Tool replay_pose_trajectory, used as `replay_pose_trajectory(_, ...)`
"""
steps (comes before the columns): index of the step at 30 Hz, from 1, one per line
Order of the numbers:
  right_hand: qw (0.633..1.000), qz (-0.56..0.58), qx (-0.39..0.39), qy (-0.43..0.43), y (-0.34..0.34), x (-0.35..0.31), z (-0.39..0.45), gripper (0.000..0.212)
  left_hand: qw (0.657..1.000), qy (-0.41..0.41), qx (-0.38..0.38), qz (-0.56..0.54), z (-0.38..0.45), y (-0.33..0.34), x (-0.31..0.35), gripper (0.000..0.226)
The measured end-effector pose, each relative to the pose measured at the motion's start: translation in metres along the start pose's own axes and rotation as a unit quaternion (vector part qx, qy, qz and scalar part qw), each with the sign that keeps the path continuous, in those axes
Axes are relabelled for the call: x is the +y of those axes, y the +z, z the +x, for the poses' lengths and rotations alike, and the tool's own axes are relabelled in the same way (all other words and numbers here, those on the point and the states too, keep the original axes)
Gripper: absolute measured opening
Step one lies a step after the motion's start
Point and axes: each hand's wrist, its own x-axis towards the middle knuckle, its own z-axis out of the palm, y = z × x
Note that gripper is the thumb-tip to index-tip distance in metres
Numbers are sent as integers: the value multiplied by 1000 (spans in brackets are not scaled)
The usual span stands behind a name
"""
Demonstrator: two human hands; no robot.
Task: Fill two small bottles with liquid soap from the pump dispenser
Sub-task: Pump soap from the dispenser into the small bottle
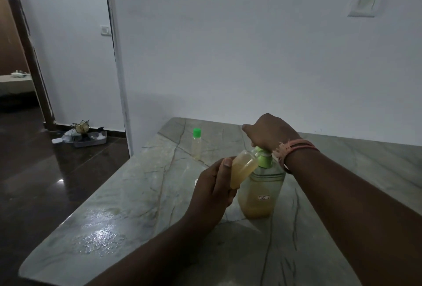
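Here, left fingers (225, 167) curled round small bottle (243, 168)

The room is dim. A plain white wall (251, 46) runs behind a grey-green stone table (137, 194) veined with darker lines; a wet-looking sheen shows on the table's near left part. High on the wall at the right sits a pale square plate (363, 2). To the left the wall turns a corner, and a white switch (104, 30) is mounted there. Further left stands a dark brown door frame (27, 52). The floor (34, 183) is dark, glossy brown and reflects a small spot of light. On it, against the wall's dark skirting, lies a grey tray (91, 140) with small clutter too blurred to tell.
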Motion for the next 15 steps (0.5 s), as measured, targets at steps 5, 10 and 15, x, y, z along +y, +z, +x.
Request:
replay_pose_trajectory(5,999,-50,-6,-11,-5,-6,-1,38,1000,3,2,15,-2,0,1,41)
replay_pose_trajectory(10,996,-81,26,-33,-6,-11,0,44,1000,-1,3,9,-2,0,1,44)
replay_pose_trajectory(15,1000,-10,22,-18,2,3,4,50,1000,-5,6,8,1,1,-3,44)
